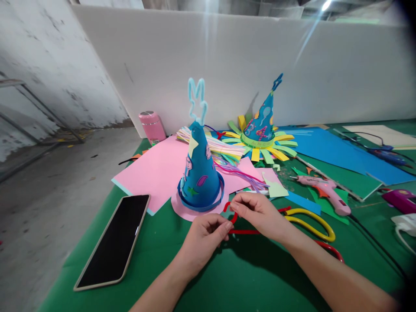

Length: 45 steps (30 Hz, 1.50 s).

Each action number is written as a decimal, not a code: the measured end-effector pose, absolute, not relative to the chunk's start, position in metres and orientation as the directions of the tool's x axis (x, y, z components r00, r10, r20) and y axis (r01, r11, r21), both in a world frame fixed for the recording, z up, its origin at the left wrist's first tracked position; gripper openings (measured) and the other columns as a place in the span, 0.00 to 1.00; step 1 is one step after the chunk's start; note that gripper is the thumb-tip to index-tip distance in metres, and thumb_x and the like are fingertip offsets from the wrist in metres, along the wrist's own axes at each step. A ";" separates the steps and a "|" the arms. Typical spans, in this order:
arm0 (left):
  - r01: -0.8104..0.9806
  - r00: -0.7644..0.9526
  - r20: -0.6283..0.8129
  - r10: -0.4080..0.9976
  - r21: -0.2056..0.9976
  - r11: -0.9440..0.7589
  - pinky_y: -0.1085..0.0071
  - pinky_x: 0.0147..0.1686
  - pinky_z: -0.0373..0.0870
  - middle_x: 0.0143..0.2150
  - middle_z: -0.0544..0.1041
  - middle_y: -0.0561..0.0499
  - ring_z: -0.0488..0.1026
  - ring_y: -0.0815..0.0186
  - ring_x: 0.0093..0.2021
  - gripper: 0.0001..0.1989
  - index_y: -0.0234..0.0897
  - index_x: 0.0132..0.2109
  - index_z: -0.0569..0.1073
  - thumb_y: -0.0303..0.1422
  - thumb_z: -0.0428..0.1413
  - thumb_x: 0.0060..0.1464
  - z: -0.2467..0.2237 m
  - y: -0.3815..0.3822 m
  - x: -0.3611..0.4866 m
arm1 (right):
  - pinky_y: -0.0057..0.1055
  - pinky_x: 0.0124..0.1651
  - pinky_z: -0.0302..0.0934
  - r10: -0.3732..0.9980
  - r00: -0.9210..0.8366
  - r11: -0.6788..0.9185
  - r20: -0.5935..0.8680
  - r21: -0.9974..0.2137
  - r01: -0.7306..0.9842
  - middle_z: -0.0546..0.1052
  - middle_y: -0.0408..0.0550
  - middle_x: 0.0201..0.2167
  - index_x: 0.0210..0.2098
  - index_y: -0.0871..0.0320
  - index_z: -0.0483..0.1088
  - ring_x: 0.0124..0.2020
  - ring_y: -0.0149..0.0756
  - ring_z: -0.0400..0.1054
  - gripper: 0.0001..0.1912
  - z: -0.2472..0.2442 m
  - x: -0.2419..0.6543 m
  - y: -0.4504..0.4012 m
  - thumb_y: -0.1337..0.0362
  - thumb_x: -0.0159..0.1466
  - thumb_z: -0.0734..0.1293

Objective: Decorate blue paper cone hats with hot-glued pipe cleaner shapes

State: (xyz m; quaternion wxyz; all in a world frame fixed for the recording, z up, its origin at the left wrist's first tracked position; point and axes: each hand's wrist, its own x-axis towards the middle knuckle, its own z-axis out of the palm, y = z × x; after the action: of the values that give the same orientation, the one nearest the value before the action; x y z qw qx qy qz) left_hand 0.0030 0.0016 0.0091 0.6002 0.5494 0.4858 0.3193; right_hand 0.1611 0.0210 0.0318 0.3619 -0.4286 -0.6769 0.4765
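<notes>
A red pipe cleaner (234, 218) is pinched between the fingertips of both hands, just in front of the nearer party hat. My left hand (206, 236) grips its lower part, with thumb against forefinger. Slightly higher, my right hand (256, 212) holds the curled upper end. A straight red length (243, 232) runs to the right beneath my right wrist. The blue cone party hat (198, 182) stands upright on a pink paper circle (175, 206). Stickers dot its side, and a light blue bent pipe cleaner (197, 99) rises from its tip.
A phone (113, 240) lies at left, near the table edge. Right of my hands are yellow-handled scissors (329, 229) and a pink glue gun (325, 190) with a trailing cable. Behind stand a second decorated hat (261, 123), a pink bottle (152, 127) and bundled pipe cleaners (224, 145).
</notes>
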 end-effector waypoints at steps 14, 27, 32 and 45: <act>-0.225 0.274 -0.288 0.918 0.908 0.352 0.80 0.18 0.51 0.18 0.70 0.54 0.58 0.78 0.16 0.09 0.31 0.26 0.72 0.35 0.57 0.44 0.016 0.005 -0.005 | 0.26 0.30 0.51 0.844 -0.497 0.496 0.202 -0.646 0.580 0.70 0.42 0.25 0.29 0.57 0.66 0.26 0.29 0.60 0.08 0.042 0.166 0.008 0.63 0.61 0.58; -0.042 0.266 -0.175 0.948 0.980 0.193 0.77 0.22 0.56 0.20 0.70 0.53 0.61 0.74 0.20 0.11 0.32 0.26 0.71 0.38 0.55 0.46 0.014 0.005 -0.008 | 0.31 0.34 0.46 0.712 -0.575 0.698 0.403 -0.323 0.639 0.71 0.44 0.24 0.31 0.56 0.69 0.28 0.30 0.61 0.08 0.036 0.172 0.009 0.64 0.61 0.59; 0.048 0.292 -0.168 0.942 0.986 0.161 0.77 0.21 0.55 0.20 0.68 0.54 0.59 0.74 0.19 0.12 0.32 0.25 0.69 0.38 0.54 0.47 0.014 0.005 -0.009 | 0.32 0.35 0.46 0.728 -0.567 0.683 0.387 -0.336 0.648 0.71 0.44 0.26 0.32 0.55 0.70 0.28 0.31 0.62 0.07 0.037 0.173 0.007 0.64 0.60 0.60; 0.178 0.320 -0.157 0.934 0.979 0.103 0.77 0.19 0.51 0.19 0.67 0.55 0.56 0.75 0.19 0.11 0.33 0.24 0.68 0.35 0.53 0.48 0.017 0.006 -0.010 | 0.33 0.35 0.48 0.707 -0.585 0.702 0.397 -0.290 0.651 0.72 0.44 0.27 0.33 0.54 0.70 0.29 0.32 0.62 0.06 0.034 0.179 0.007 0.65 0.60 0.60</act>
State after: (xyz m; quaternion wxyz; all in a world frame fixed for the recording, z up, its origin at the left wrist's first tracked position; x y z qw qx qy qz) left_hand -0.0101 0.0063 0.0167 0.5677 0.5811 0.4788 0.3329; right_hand 0.1789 0.0074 0.0342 0.2476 -0.3820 -0.8886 0.0567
